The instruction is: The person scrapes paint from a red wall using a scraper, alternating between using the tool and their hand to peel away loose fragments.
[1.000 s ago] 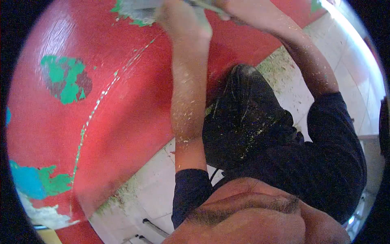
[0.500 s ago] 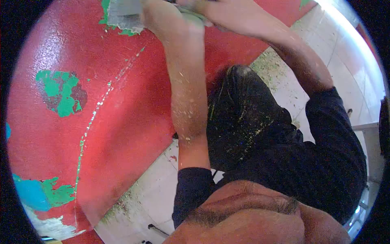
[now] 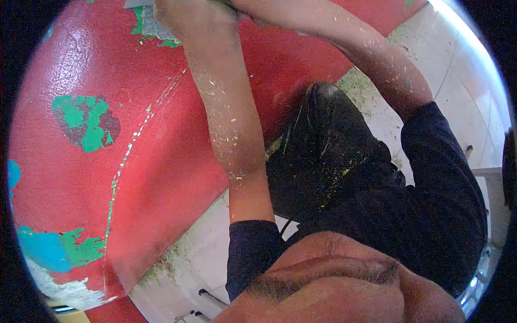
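Note:
My left hand [image 3: 183,15] is at the top edge, against a large red painted surface [image 3: 161,177], beside a bare grey patch [image 3: 153,28] rimmed with green paint. It looks closed, with its fingers mostly cut off by the frame. My right hand [image 3: 249,7] lies close to its right, also cut off at the top and seemingly closed. A small dark part shows between the hands; what they grip cannot be made out. A pale grey edge shows just left of my left hand. Pale flakes cling to both forearms.
Chipped green [image 3: 89,121] and blue [image 3: 46,250] patches mark the red surface, with a thin scratched line [image 3: 128,151] curving down it. My dark-trousered knee [image 3: 318,124] is close to its edge. Scrapings [image 3: 172,264] litter the light tiled floor [image 3: 207,245].
Both hands have moved left and slightly up in the view, going further out of the frame. My left forearm now leans more to the left.

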Demonstrator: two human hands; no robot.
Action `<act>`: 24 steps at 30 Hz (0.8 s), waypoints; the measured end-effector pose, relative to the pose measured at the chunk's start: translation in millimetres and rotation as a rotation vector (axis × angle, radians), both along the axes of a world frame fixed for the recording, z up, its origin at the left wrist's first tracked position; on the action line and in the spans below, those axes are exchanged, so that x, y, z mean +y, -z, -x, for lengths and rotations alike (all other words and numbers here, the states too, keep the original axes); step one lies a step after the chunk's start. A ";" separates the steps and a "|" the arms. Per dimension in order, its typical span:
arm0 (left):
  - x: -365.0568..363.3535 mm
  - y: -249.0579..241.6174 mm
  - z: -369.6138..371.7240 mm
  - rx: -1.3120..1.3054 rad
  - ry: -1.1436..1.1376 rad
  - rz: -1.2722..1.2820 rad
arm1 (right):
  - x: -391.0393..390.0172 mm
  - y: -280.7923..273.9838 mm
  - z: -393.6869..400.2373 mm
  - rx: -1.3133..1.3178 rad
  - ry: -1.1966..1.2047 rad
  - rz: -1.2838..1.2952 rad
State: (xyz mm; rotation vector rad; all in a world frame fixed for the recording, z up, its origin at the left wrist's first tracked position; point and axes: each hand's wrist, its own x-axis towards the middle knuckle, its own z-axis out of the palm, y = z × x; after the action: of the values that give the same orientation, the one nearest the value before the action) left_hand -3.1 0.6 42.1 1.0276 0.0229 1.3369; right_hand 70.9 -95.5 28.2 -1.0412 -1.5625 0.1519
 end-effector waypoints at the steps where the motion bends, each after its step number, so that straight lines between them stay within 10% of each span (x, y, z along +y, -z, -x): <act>1: -0.8 12.4 -4.9 -0.023 0.073 -0.006 | -7.5 3.1 -7.2 -0.040 0.022 0.061; 4: -6.5 41.4 -18.3 -0.040 0.166 0.156 | -11.0 21.7 -33.5 -0.074 0.040 0.352; 8: 35.6 16.6 -4.6 -0.115 0.114 -0.199 | 42.8 15.9 -10.9 -0.090 0.029 -0.301; 11: 26.9 5.6 34.1 0.316 -0.530 -0.615 | 15.9 18.5 -11.4 0.154 -0.291 -0.143; 14: 52.5 14.9 84.0 0.621 -1.739 -1.746 | -22.2 57.7 -28.3 0.535 -0.277 0.123; 15: 38.7 25.0 101.1 1.174 -1.771 -1.653 | -21.0 83.5 -39.2 0.531 -0.178 0.139; 17: 40.4 23.3 119.9 1.282 -1.920 -1.406 | -26.8 116.1 -45.0 0.451 -0.086 0.000; 22: 52.9 57.2 106.4 1.177 -2.145 -0.972 | -44.8 169.2 -74.0 0.634 -0.144 0.262; 24: 15.8 68.8 87.9 1.058 -1.763 -1.179 | -55.3 184.6 -85.7 0.626 -0.190 0.365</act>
State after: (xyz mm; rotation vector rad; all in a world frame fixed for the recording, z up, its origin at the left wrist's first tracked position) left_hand -91.0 16.4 -26.7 3.0084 1.3440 2.0924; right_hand 156.6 -150.8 -156.4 -0.9898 -1.0698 0.8385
